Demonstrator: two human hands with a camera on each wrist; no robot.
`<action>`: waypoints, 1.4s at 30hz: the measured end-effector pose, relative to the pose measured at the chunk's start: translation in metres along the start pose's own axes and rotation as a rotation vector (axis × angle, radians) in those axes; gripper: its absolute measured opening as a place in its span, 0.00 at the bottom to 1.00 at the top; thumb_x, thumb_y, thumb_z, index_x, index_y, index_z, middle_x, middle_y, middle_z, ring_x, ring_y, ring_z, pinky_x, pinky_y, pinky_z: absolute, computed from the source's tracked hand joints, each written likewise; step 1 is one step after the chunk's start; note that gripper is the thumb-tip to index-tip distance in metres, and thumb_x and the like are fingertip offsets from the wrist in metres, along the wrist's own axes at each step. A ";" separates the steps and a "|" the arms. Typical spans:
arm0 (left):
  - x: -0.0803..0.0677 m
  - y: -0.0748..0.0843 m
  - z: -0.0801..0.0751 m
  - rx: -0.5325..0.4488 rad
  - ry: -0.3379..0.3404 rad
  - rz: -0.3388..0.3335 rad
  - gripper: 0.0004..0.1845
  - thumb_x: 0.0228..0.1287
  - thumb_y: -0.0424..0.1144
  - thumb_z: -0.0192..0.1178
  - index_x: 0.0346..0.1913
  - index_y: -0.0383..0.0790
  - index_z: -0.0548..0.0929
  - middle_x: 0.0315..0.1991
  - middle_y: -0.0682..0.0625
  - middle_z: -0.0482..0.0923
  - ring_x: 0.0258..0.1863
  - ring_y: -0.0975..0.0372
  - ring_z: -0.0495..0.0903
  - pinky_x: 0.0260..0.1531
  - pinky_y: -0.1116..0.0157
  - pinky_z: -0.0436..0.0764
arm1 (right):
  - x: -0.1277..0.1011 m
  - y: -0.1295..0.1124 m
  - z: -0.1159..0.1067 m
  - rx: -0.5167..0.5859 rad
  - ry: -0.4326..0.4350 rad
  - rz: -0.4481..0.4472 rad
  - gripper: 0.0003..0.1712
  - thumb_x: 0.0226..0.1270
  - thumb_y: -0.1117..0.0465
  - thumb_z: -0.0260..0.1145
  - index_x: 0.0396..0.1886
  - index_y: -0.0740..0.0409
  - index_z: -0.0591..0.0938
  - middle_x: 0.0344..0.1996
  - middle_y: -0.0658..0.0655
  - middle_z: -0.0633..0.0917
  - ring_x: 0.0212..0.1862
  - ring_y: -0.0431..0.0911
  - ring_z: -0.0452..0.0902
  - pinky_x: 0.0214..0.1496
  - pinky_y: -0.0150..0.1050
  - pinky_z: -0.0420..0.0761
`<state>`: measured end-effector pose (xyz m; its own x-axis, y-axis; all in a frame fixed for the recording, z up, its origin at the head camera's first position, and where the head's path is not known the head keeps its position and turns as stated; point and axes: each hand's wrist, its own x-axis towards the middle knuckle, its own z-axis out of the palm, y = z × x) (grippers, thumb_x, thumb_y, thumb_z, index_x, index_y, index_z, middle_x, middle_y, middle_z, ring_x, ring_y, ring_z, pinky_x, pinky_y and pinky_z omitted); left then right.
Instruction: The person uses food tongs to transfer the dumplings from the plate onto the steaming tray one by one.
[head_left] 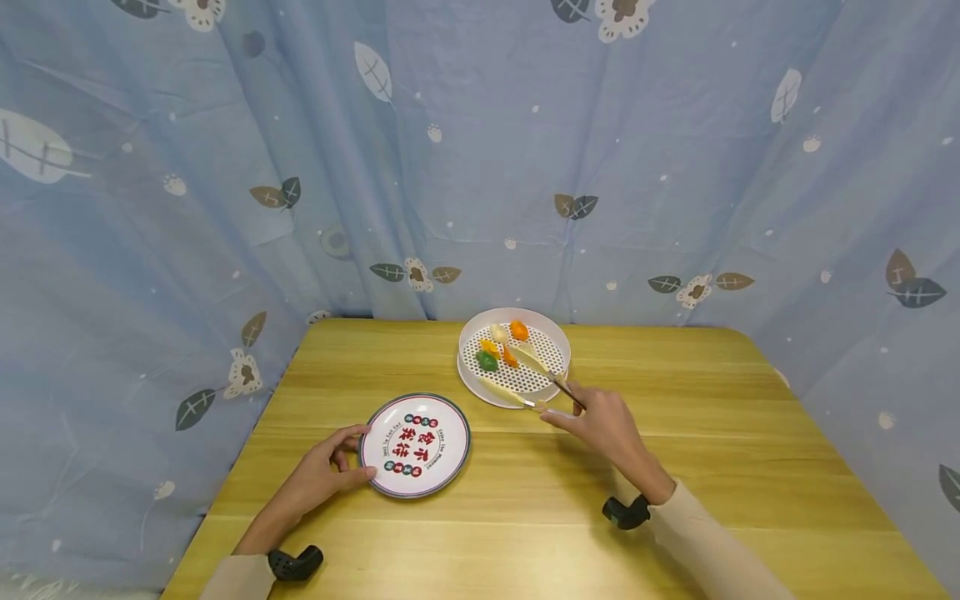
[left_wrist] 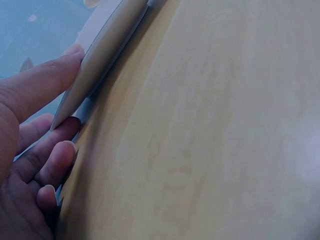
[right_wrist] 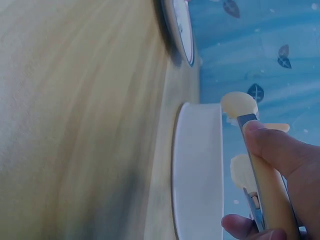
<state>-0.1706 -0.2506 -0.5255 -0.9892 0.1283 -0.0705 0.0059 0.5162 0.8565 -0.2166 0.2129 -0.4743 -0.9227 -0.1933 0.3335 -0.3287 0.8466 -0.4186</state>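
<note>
the printed plate (head_left: 415, 445), steadied by the left hand (head_left: 318, 479), holds nothing yet, while the right hand (head_left: 603, 425) grips tongs (head_left: 525, 379) over 5 food pieces (head_left: 498, 346) in the white strainer tray (head_left: 555, 333).

My right hand (head_left: 607, 425) holds cream-tipped metal tongs (head_left: 525, 377), their arms spread over the white perforated tray (head_left: 553, 327) just ahead. My left hand (head_left: 322, 471) pinches the near-left rim of a round printed plate (head_left: 415, 445), flat.

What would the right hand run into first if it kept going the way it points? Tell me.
Probably the white strainer tray: the right hand points up-left with tongs whose tips already reach over the tray's rim. Inside, the green piece lies roughly ahead, though depth is unclear.
</note>
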 end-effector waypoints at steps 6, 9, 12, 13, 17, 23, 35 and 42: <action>0.001 0.000 0.000 0.008 0.003 0.000 0.40 0.54 0.47 0.80 0.70 0.46 0.75 0.51 0.46 0.78 0.35 0.57 0.71 0.34 0.65 0.70 | -0.005 -0.003 0.003 0.028 -0.006 -0.017 0.29 0.52 0.32 0.78 0.22 0.49 0.78 0.14 0.44 0.68 0.18 0.38 0.58 0.20 0.35 0.61; 0.001 -0.001 0.000 0.005 0.003 -0.001 0.40 0.54 0.47 0.80 0.70 0.46 0.75 0.51 0.46 0.78 0.35 0.57 0.71 0.34 0.65 0.70 | -0.007 -0.005 0.006 0.047 -0.024 -0.024 0.30 0.51 0.31 0.78 0.27 0.51 0.82 0.16 0.43 0.71 0.18 0.37 0.59 0.21 0.35 0.62; 0.001 -0.001 0.001 0.004 0.003 -0.002 0.40 0.54 0.46 0.80 0.70 0.46 0.75 0.51 0.46 0.78 0.35 0.56 0.71 0.34 0.65 0.70 | -0.009 -0.007 0.008 0.047 -0.034 -0.041 0.34 0.51 0.30 0.77 0.40 0.54 0.88 0.18 0.41 0.73 0.19 0.36 0.60 0.21 0.34 0.63; 0.001 -0.001 0.001 0.004 0.003 -0.004 0.40 0.54 0.46 0.80 0.70 0.45 0.75 0.51 0.46 0.78 0.35 0.56 0.71 0.34 0.65 0.70 | -0.010 -0.008 0.009 0.046 -0.035 -0.053 0.37 0.52 0.30 0.77 0.46 0.55 0.89 0.19 0.41 0.73 0.19 0.36 0.60 0.21 0.34 0.63; 0.000 -0.001 0.002 -0.002 0.005 -0.022 0.41 0.54 0.46 0.81 0.70 0.45 0.75 0.50 0.46 0.78 0.35 0.56 0.71 0.34 0.64 0.70 | -0.013 -0.011 0.012 0.041 -0.033 -0.102 0.45 0.51 0.29 0.76 0.60 0.56 0.86 0.20 0.39 0.74 0.20 0.35 0.60 0.22 0.33 0.64; 0.001 -0.001 0.002 -0.011 0.007 -0.025 0.41 0.53 0.46 0.81 0.70 0.45 0.75 0.50 0.46 0.78 0.35 0.56 0.70 0.32 0.65 0.70 | -0.019 -0.017 0.017 0.050 -0.055 -0.142 0.46 0.50 0.28 0.76 0.59 0.57 0.86 0.22 0.44 0.80 0.20 0.34 0.60 0.22 0.32 0.63; 0.001 -0.001 0.001 -0.037 0.001 -0.002 0.41 0.54 0.45 0.80 0.71 0.45 0.74 0.50 0.46 0.79 0.35 0.56 0.71 0.33 0.65 0.70 | -0.029 -0.026 0.024 0.111 -0.069 -0.209 0.40 0.51 0.28 0.76 0.53 0.52 0.86 0.24 0.45 0.81 0.22 0.33 0.60 0.23 0.31 0.63; 0.001 -0.003 0.001 -0.038 0.001 0.006 0.41 0.54 0.44 0.80 0.71 0.44 0.74 0.50 0.46 0.79 0.35 0.57 0.70 0.32 0.65 0.70 | -0.038 -0.029 0.033 0.136 -0.084 -0.266 0.39 0.52 0.28 0.76 0.50 0.53 0.85 0.27 0.44 0.82 0.24 0.34 0.65 0.24 0.31 0.67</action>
<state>-0.1713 -0.2511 -0.5282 -0.9894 0.1300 -0.0650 0.0060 0.4832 0.8755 -0.1789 0.1787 -0.5029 -0.8121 -0.4444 0.3782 -0.5798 0.6880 -0.4365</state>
